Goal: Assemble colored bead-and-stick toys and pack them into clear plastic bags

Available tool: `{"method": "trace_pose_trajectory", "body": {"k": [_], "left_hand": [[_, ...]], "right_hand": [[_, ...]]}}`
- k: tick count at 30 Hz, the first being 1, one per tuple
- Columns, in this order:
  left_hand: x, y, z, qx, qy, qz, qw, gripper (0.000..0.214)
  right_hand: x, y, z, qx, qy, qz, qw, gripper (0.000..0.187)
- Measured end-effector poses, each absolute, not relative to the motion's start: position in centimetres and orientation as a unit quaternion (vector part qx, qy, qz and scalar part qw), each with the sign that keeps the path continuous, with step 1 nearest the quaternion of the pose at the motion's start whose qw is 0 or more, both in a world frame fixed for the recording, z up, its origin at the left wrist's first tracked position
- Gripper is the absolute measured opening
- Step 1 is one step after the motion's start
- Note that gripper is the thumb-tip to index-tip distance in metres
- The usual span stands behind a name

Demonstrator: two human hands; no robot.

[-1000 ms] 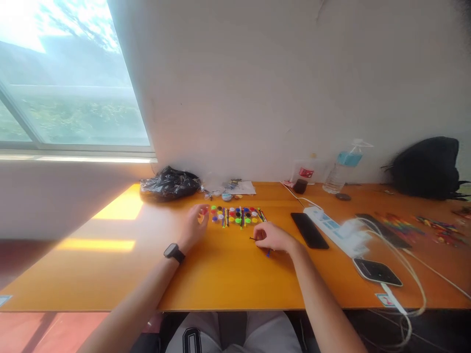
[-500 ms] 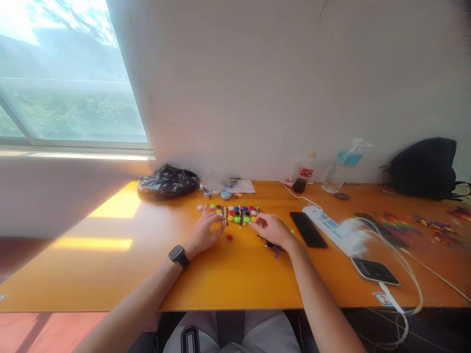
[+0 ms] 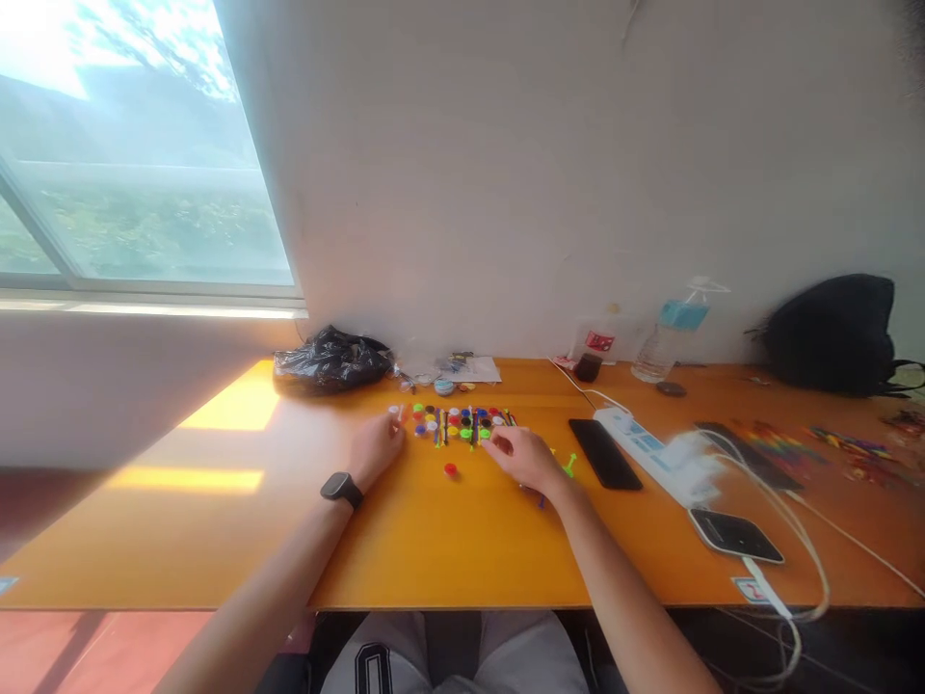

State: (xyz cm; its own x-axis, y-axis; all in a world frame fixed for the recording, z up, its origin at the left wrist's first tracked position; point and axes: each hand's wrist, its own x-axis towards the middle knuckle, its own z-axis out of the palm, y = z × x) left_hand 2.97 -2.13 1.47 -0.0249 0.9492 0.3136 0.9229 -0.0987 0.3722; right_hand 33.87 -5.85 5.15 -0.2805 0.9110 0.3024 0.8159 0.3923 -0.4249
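Observation:
Small round coloured discs [image 3: 454,421] lie in rows on the table, with thin coloured sticks [image 3: 475,424] standing in columns between them. At the left end of the rows, my left hand [image 3: 376,449] rests with its fingers curled together beside a white disc [image 3: 393,411]. What they hold, if anything, is hidden. My right hand [image 3: 526,457] is at the right end, thumb and forefinger drawn together by a green disc [image 3: 485,434]; I cannot make out anything between them. A single red disc [image 3: 451,470] lies apart, nearer to me. Bright green pieces [image 3: 570,465] lie right of my right hand.
A black phone [image 3: 605,453] and a white power strip [image 3: 643,448] lie to the right, with cables and a second phone [image 3: 735,534]. A black plastic bag [image 3: 332,360] sits at the back left. A bottle [image 3: 654,359] and black backpack [image 3: 831,335] stand back right.
My left hand has moved left, from the middle discs to the left end, uncovering discs and sticks. My right hand has shifted slightly left and nearer to me, covering more of the dark pieces beneath it.

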Motion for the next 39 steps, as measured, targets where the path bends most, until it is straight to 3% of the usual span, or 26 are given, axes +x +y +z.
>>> {"method": "trace_pose_trajectory", "body": {"k": [14, 26, 39], "left_hand": [[2.90, -1.80, 1.02, 0.684, 0.694, 0.224, 0.029, 0.020], [2.89, -2.21, 0.99, 0.670, 0.667, 0.325, 0.025, 0.023], [2.46, -2.26, 1.47, 0.655, 0.688, 0.308, 0.044, 0.020]], "right_hand": [[33.53, -5.90, 4.88, -0.525, -0.808, 0.107, 0.246, 0.032], [33.52, -5.86, 4.96, -0.538, -0.793, 0.079, 0.275, 0.032], [33.14, -6.14, 5.06, -0.530, -0.802, 0.092, 0.260, 0.033]]}}
